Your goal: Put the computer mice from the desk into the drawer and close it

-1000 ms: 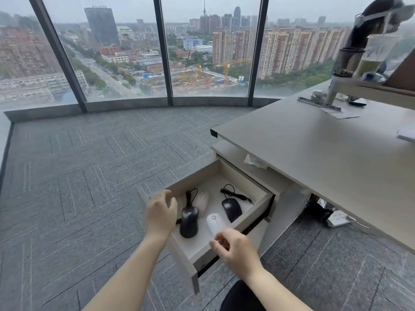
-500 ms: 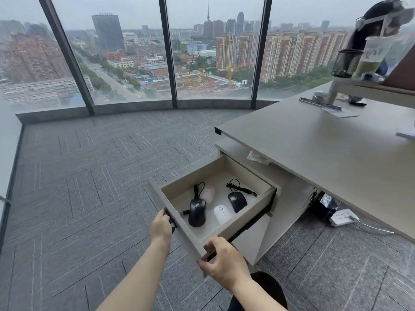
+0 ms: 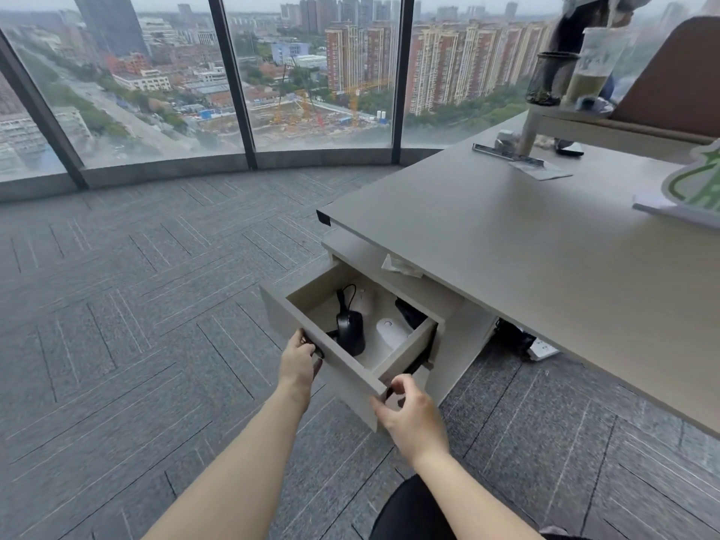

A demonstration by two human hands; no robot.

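Note:
The beige drawer (image 3: 290, 325) under the desk (image 3: 506, 243) stands partly open. Inside lie a black corded mouse (image 3: 350, 332), a white mouse (image 3: 390, 334), a pale mouse (image 3: 366, 302) behind them and a second black mouse (image 3: 410, 314), half hidden under the cabinet top. My left hand (image 3: 298, 362) presses on the drawer front near its left end, fingers curled at its dark handle. My right hand (image 3: 413, 417) holds the drawer front's right corner.
Grey carpet tiles (image 3: 136, 305) cover the floor to the left. A power strip (image 3: 543, 348) and cables lie under the desk. On the desk stand a monitor riser (image 3: 607, 130) with cups, a ruler (image 3: 506, 155), papers and a green-and-white card (image 3: 697, 181). Floor-to-ceiling windows run behind.
Both hands went from over the drawer to its front panel. The drawer has slid part way into the cabinet, hiding part of the mice at the back.

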